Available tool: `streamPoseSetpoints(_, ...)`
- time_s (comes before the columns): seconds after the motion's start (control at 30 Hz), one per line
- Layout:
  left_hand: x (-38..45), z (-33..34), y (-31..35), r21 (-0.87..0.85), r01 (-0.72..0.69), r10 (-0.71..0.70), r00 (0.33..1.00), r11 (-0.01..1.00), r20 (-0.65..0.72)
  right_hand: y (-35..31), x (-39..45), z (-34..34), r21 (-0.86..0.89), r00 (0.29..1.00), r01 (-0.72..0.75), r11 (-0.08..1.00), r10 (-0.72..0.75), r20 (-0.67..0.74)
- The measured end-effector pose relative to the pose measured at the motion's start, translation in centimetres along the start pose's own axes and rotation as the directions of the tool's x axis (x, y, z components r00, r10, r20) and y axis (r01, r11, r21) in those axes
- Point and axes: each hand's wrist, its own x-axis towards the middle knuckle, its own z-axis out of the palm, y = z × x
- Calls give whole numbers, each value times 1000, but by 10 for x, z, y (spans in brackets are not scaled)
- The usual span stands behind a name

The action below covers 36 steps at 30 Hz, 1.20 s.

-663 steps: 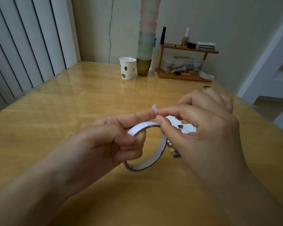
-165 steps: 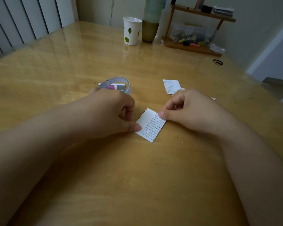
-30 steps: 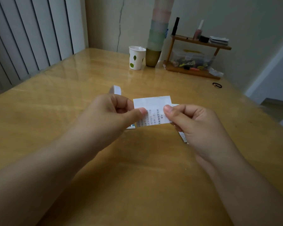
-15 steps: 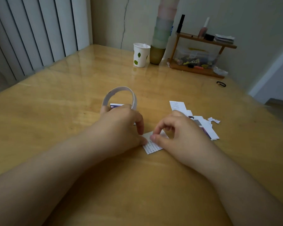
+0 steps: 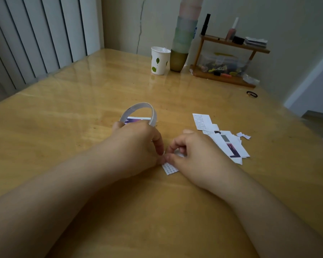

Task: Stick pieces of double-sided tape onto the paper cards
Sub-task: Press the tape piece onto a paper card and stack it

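Small paper card [image 5: 169, 168] lies flat on the glossy wooden table [image 5: 67, 116], printed with rows of tiny characters, too small to read. Left hand [image 5: 136, 144] curls round the tape roll [image 5: 141, 112], ring upright behind the knuckles, index fingertip down at the card's left edge. Right hand [image 5: 192, 151] has fingers curled, thumb and fingertips pinching the card's top edge; most of the card hidden under both hands. A purple-and-white printed card [image 5: 136, 119] lies behind the roll, lettering illegible. Loose pile of cards [image 5: 229, 144] just right of right hand, one with a text grid, one with a dark photo. Far end: white paper cup [image 5: 159, 60] with green leaf print, stack of pastel cups [image 5: 185, 34], wooden shelf [image 5: 229, 58] holding a clear box of small items, bottles on top. Black hair tie [image 5: 252, 94] near right edge. Pale wall, vertical blinds [image 5: 35, 34] left.
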Motion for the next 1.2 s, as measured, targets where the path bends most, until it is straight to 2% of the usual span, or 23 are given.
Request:
streamPoseSetpoints(0.13,0,0,-1,-12,12,-12,1000,1000,17,14,1,-12,29,989,-141,990,142,-44)
streamPoseSetpoints(0.2,0,0,0,-12,18,-17,1000,1000,22,19,-2,-17,38,985,-165,986,167,-39)
streamPoseSetpoints(0.37,1,0,0,8,6,-6,1000,1000,2,3,-4,-7,56,997,-26,998,22,69)
streamPoseSetpoints(0.6,0,0,-3,9,-1,1,1000,1000,-3,18,-2,-15,55,991,-132,990,133,-3)
streamPoseSetpoints(0.77,1,1,-3,18,-10,10,1000,1000,-10,8,-4,-8,73,998,0,997,-5,67)
streamPoseSetpoints(0.97,1,1,-3,18,-3,3,1000,1000,-4,16,2,-11,36,997,-72,997,73,-21)
streamPoseSetpoints(1.13,1,3,-4,22,-7,7,1000,1000,-11,7,-4,-10,62,997,24,998,-29,71)
streamPoseSetpoints(1.2,1,3,-4,23,-6,7,1000,1000,-12,4,-2,-5,45,997,37,998,-40,65)
